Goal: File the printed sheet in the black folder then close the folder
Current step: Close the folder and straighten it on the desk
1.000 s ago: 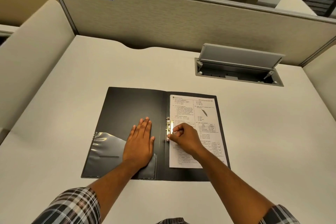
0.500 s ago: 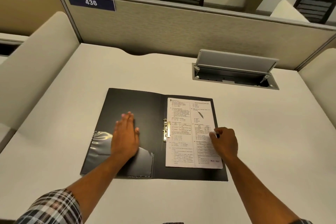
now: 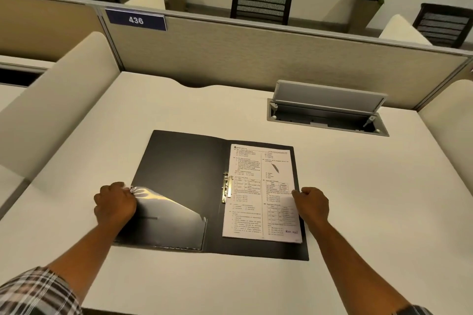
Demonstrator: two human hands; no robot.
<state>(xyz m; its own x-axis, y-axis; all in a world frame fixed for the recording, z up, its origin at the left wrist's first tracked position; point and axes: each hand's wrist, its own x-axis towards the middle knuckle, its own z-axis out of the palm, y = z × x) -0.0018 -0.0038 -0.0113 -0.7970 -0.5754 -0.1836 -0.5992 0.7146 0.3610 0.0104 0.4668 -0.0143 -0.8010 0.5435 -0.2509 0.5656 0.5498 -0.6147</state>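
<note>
The black folder (image 3: 179,161) lies open and flat on the desk. The printed sheet (image 3: 256,202) rests on its right half, its left edge under the brass clip (image 3: 226,188) at the spine. A clear plastic pocket (image 3: 169,217) covers the lower part of the left cover. My left hand (image 3: 115,203) is curled at the left cover's outer edge, fingers at the pocket's top corner. My right hand (image 3: 312,203) is curled at the right edge of the folder, fingertips on the sheet's edge.
An open grey cable hatch (image 3: 327,112) is set into the desk at the back right. A fabric partition (image 3: 256,54) with a "436" plate (image 3: 135,20) runs along the back, with cream side panels left and right. Chairs and plants stand beyond.
My left hand slid from flat on the left cover out to its left edge and curled. My right hand left the clip and moved to the folder's right edge.
</note>
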